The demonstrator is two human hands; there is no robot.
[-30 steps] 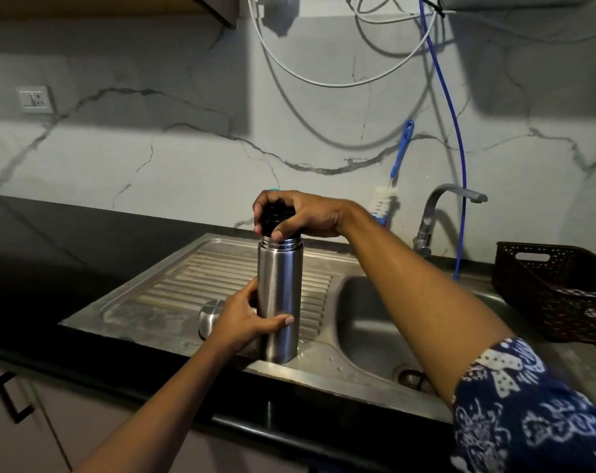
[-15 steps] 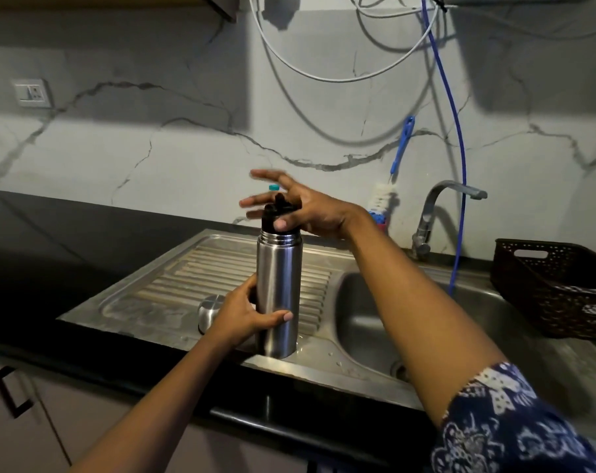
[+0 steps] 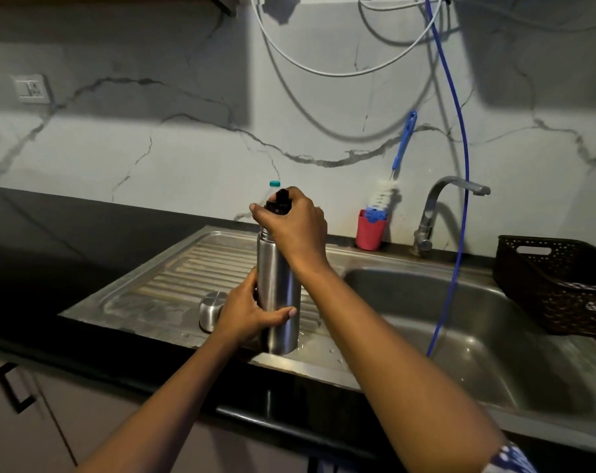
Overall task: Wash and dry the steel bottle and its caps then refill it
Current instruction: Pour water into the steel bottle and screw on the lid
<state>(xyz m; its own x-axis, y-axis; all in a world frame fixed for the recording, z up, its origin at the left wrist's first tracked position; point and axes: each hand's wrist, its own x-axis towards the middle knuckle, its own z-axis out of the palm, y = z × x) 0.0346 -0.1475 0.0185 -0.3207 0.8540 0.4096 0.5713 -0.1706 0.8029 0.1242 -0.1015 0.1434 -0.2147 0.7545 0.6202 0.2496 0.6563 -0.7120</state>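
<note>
The steel bottle stands upright on the sink's ribbed drainboard, near its front edge. My left hand grips the lower half of the bottle from the left. My right hand curls over the black inner cap at the bottle's neck, covering most of it. The steel outer cap rests on the drainboard just left of the bottle, partly behind my left hand.
The sink basin lies to the right with a tap behind it and a blue hose hanging into it. A red cup holds a bottle brush. A dark basket sits at far right. A teal-capped plastic bottle stands behind.
My right hand opened and lifted off the black cap half a second ago, and now it grips the cap again. My left hand and the bottle stayed in place.
</note>
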